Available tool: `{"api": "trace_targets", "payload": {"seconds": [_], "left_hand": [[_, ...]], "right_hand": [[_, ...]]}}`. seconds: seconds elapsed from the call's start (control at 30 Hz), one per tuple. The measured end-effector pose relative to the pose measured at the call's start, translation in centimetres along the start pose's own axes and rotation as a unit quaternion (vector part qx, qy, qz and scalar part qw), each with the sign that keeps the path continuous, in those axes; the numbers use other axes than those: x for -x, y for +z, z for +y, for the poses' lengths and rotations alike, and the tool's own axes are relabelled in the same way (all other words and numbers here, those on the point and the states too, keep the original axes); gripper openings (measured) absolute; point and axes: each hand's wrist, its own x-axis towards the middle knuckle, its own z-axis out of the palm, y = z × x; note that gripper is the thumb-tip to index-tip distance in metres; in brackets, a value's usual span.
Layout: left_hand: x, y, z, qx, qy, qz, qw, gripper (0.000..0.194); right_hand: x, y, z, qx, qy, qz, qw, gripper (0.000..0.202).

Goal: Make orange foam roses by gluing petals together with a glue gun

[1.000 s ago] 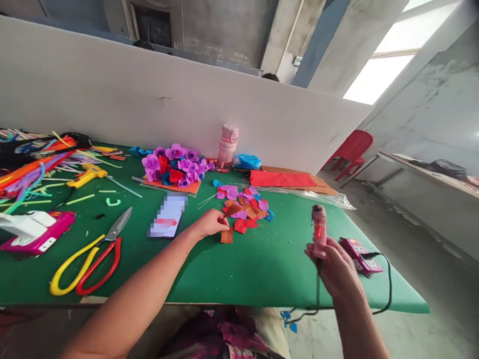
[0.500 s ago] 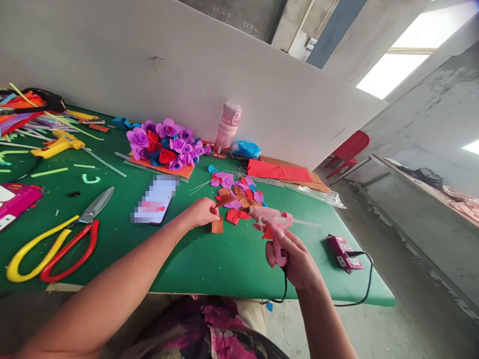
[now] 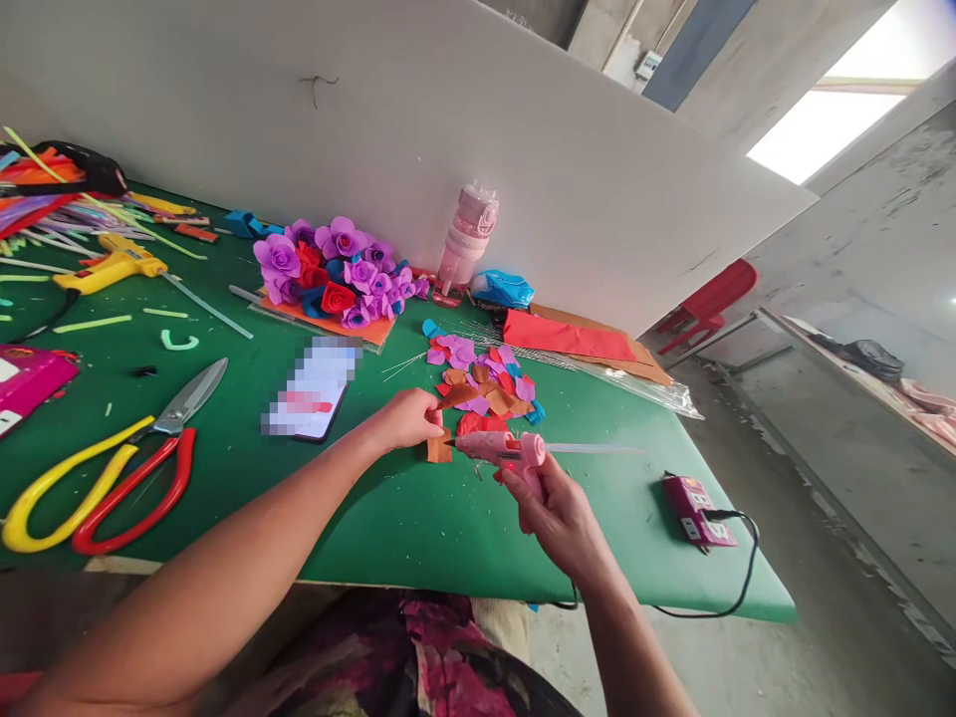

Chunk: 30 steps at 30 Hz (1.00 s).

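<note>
My right hand [image 3: 560, 510] is wrapped round the handle of a pink glue gun [image 3: 532, 450], a clear glue stick poking out of its back. The gun's dark nozzle points left, close by a brown paper piece [image 3: 439, 447]. My left hand [image 3: 412, 416] is closed in a pinch on a brown paper petal [image 3: 457, 395] that sticks out to the right; the fingertips are partly hidden. Just beyond both hands lies a loose pile of purple petals [image 3: 457, 350], mixed with brown, red and blue ones.
Finished paper flowers [image 3: 344, 259] lie at the back, beside a pink bottle [image 3: 468, 239]. A phone [image 3: 314, 388], large scissors [image 3: 160, 438] and a yellow glue gun [image 3: 112, 267] are to the left. Red paper [image 3: 568, 335] lies behind the petals; a corded purple box [image 3: 698, 510] is at right.
My right hand has swung the glue gun to the left and levelled it, bringing its nozzle near the brown paper by my left hand. The left hand keeps its pinch.
</note>
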Motion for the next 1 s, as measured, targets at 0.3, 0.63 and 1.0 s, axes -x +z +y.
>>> {"api": "trace_targets", "payload": {"seconds": [0.3,0.63,1.0], "left_hand": [[0.1,0.0,0.1,-0.004,0.008,0.000,1.000,0.006],[0.2,-0.1,0.4,-0.008,0.007,-0.004,1.000,0.007],[0.4,-0.1,0.7,-0.037,0.007,-0.032,0.999,0.004]], "right_hand": [[-0.3,0.3,1.3,-0.032,0.000,-0.044,0.999,0.026],[-0.4,0.6,1.0,0.098,-0.072,-0.032,0.992,0.035],[-0.4,0.8,0.6,0.142,-0.075,-0.035,0.986,0.027]]}}
